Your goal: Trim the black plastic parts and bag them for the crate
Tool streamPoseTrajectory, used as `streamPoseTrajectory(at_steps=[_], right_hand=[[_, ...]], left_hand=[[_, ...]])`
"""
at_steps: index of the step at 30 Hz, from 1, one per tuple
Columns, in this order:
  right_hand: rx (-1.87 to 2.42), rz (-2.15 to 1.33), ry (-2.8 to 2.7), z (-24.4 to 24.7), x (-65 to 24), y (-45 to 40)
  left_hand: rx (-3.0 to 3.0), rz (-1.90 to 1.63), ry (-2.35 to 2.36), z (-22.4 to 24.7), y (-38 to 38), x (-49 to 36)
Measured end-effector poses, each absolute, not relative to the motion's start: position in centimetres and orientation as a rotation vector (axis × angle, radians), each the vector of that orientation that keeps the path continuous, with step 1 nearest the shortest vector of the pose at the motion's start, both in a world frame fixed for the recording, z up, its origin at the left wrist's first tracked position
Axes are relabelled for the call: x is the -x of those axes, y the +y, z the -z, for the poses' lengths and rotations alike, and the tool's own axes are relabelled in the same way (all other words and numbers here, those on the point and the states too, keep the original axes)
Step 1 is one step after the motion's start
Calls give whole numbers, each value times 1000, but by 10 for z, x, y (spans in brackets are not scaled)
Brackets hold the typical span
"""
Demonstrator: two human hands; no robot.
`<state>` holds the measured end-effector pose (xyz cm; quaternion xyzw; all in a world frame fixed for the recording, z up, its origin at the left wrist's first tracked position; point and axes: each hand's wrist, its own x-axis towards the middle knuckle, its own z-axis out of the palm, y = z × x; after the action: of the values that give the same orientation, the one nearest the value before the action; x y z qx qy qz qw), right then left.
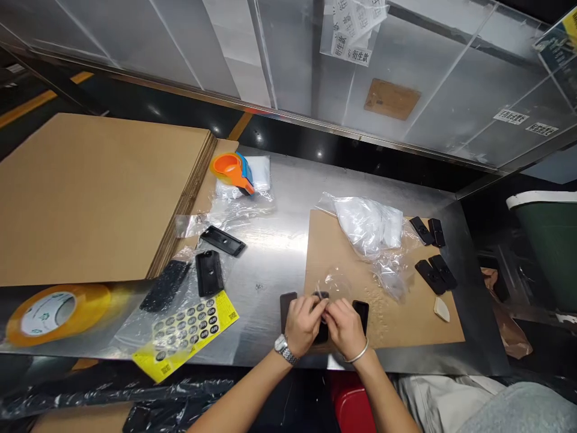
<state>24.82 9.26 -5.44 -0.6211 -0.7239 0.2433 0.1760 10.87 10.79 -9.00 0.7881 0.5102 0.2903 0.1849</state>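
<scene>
Your left hand [305, 322] and right hand [345, 325] bunch their fingertips over a black piece [321, 335] near the cardboard sheet's [415, 322] left edge; whether they grip anything, I can't tell. A slip or hard push could slide it off. Around the sheet is shiny metal table [288, 186]; beyond it, a cloudy panel [297, 60] and dark floor [148, 111].

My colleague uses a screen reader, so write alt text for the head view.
A person's left hand and right hand work close together over a black piece at a metal table; stacked cardboard lies at left.
</scene>
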Motion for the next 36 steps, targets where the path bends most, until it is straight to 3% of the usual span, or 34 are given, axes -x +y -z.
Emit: streamPoseTrajectory(at_steps=[10,15,21,36], right_hand=[[2376,-735,-1671,122,-220,42],[2257,-885,-1612,115,-234,9],[1833,-1431,-1112,107,-256,1],[1978,-1537,-1029,135,-285,13]], left_hand=[[-2049,-703,1775,130,135,-94],[-1963,-596,1783,137,135,-104],[-1923,-498,1514,138,128,-109],[-1845,-344,1389,139,118,-112]])
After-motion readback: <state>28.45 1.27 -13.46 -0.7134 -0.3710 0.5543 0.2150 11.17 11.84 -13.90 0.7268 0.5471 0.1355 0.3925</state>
